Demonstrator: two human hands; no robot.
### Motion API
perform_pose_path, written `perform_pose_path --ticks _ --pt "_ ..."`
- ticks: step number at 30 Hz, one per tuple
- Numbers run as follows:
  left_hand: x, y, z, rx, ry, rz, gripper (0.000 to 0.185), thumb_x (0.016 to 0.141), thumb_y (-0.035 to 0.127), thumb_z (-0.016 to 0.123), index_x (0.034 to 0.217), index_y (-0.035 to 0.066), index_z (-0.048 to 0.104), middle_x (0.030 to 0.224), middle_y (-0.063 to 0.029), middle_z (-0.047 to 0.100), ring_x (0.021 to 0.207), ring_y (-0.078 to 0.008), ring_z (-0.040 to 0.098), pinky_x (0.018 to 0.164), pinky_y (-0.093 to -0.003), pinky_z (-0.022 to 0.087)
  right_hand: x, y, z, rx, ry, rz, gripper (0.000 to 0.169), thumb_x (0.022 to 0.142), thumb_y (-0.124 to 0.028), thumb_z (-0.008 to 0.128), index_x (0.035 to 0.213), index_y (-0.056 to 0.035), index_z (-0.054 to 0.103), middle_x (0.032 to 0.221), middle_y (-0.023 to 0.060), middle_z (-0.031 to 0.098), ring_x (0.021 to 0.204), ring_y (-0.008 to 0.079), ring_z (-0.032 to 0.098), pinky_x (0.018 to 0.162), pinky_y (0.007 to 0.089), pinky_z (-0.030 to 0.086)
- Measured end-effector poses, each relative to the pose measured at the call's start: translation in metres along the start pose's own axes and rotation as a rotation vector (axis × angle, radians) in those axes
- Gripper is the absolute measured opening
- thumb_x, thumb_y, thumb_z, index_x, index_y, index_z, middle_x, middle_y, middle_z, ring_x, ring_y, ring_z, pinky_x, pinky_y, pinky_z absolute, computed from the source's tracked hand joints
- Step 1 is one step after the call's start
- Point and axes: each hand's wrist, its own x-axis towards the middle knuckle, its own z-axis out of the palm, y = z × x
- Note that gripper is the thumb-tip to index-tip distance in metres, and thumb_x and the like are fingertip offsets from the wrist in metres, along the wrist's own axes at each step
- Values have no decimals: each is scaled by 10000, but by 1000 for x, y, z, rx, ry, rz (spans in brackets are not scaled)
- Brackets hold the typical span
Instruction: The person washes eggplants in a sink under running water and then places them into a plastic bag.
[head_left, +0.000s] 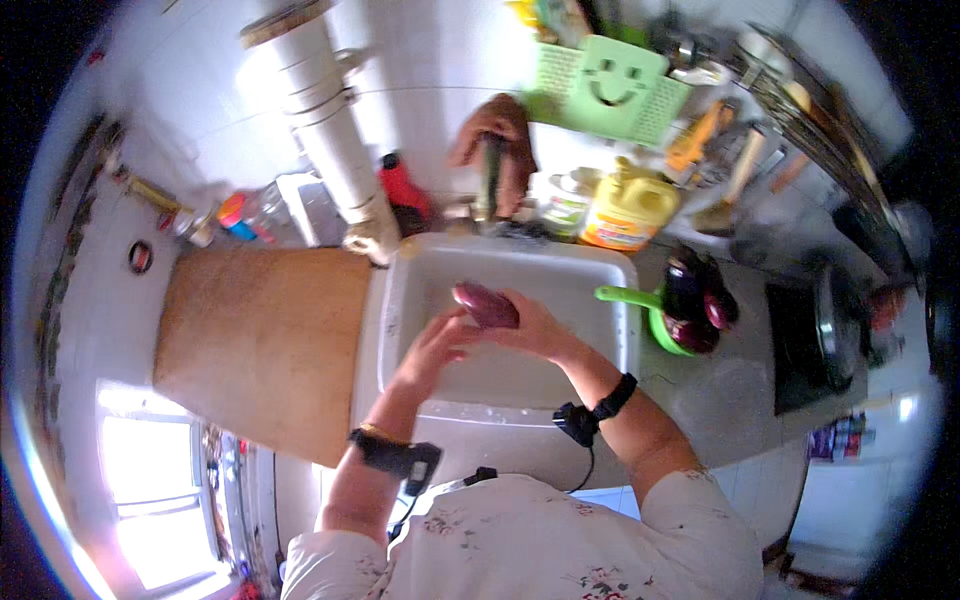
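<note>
A purple eggplant (486, 304) is held over a white sink basin (442, 412). My right hand (538, 327) grips its right end, with the thumb along the far side. Just below the eggplant's left end is my left hand (435, 349), its fingers stretched toward the right hand. Whether those fingertips touch the eggplant cannot be told. To the right of the basin, several more dark purple eggplants (684, 289) are heaped in a green colander (664, 330), whose handle reaches over the basin's rim.
Left of the basin lies a brown wooden board (262, 337). Behind it stand a white pipe (330, 127), a faucet (491, 172) draped with a brown cloth (506, 124), and a yellow jug (631, 202). A green smiley-faced rack (615, 86) hangs above. A dark cooktop (791, 360) is at far right.
</note>
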Motion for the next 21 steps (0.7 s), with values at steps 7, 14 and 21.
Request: perform_pose_path --ticks 7,14,21 --pt "41 -85 -82 956 -93 203 399 819 285 505 1161 87 444 1100 -122 515 976 -265 506 852 -374 383 -25 64 -21 -517 -266 430 332 765 -299 572 970 -40 552 856 104 599 737 245 559 750 337 420" --pt "22 -99 -76 695 228 58 317 764 191 595 1046 60 538 870 -51 601 775 -136 568 632 -229 441 -81 121 -35 -752 93 -52 267 654 -206 627 861 -52 560 773 106 594 751 282 559 714 387 422" --pt "6 -69 -37 351 260 -64 279 795 208 559 1026 56 525 864 -49 603 724 -113 576 545 -197 405 -136 33 -119 -1017 810 -14 425 617 -230 671 954 -40 493 779 110 533 754 299 515 663 414 399"
